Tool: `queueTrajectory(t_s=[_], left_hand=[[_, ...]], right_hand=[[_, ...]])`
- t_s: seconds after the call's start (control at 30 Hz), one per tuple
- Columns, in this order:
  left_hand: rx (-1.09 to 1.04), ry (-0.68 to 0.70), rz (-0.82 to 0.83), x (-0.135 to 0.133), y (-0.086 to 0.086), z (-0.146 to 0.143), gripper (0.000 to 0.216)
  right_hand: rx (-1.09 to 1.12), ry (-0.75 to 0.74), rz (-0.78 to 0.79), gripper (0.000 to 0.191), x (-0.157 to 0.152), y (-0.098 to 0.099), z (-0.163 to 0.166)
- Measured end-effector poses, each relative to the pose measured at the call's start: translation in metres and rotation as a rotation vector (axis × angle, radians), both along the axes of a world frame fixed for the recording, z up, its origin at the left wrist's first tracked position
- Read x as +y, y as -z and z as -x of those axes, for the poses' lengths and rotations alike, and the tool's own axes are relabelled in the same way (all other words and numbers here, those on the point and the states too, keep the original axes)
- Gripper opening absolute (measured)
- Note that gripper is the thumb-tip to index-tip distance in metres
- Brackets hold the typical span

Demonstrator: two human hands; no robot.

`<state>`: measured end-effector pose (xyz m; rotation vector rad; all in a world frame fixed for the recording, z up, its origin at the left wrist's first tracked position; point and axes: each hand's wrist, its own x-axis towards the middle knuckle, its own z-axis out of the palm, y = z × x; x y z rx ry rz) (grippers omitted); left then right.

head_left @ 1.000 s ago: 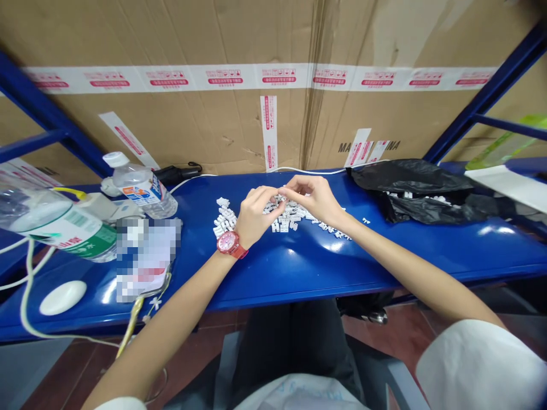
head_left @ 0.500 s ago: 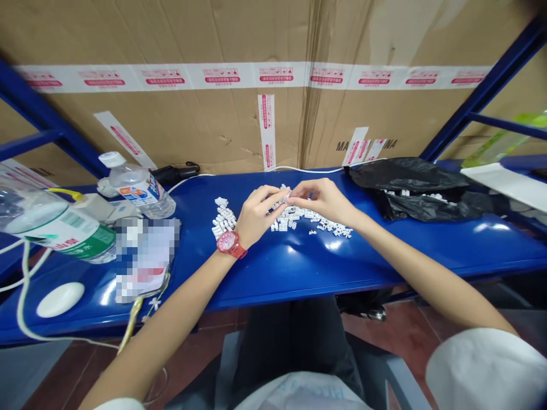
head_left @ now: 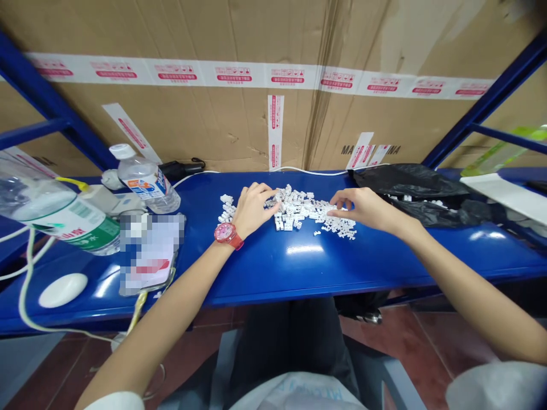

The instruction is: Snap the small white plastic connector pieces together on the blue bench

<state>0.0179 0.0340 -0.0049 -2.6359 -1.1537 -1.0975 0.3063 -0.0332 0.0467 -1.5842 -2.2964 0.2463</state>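
A loose heap of small white plastic connector pieces point(head_left: 294, 208) lies on the blue metal shelf top point(head_left: 307, 267). My left hand point(head_left: 254, 209) rests palm down at the heap's left side, its fingertips reaching the pieces, and whatever lies under the fingers is hidden. A smaller cluster of the same white pieces point(head_left: 226, 208) sits just left of that hand. My right hand point(head_left: 361, 208) lies at the heap's right end, fingers extended and touching the scattered pieces, with nothing visible in its grip. A red wristwatch point(head_left: 226, 236) circles my left wrist.
Behind the shelf stands a taped cardboard box wall point(head_left: 273, 119). To the left are water bottles point(head_left: 145, 179), a pixelated phone point(head_left: 149, 253) and a white oval object point(head_left: 62, 290). A black plastic bag point(head_left: 410, 182) holding white pieces lies at right.
My hands have come apart from their fingertip-to-fingertip position above the heap. The right hand has moved right and the left has settled lower at the heap's left side.
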Motion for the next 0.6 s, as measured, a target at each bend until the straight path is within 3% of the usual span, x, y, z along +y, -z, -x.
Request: queueTrajectory(t_s=[0.1, 0.23, 0.3, 0.4, 0.5, 0.6], left_hand=[[-0.053, -0.048, 0.013, 0.002, -0.01, 0.007, 0.027], [-0.421, -0.213, -0.221, 0.008, -0.031, 0.028, 0.028], [-0.468, -0.293, -0.322, 0.013, -0.037, 0.039, 0.03], [-0.437, -0.269, -0.397, 0.02, -0.037, 0.048, 0.028], [-0.455, -0.184, -0.418, 0.019, -0.035, 0.045, 0.024], [-0.485, -0.081, -0.33, 0.01, -0.034, 0.031, 0.018]], right_hand=[[0.033, -0.153, -0.006, 0.034, -0.006, -0.007, 0.028], [0.067, -0.407, 0.026, 0.028, 0.013, -0.013, 0.103], [0.007, -0.53, 0.002, 0.025, 0.031, -0.005, 0.142], [-0.077, -0.57, 0.024, 0.014, 0.053, 0.014, 0.179], [0.005, -0.542, 0.002, 0.005, 0.06, 0.023, 0.179], [0.306, -0.402, 0.017, 0.013, 0.057, 0.013, 0.147]])
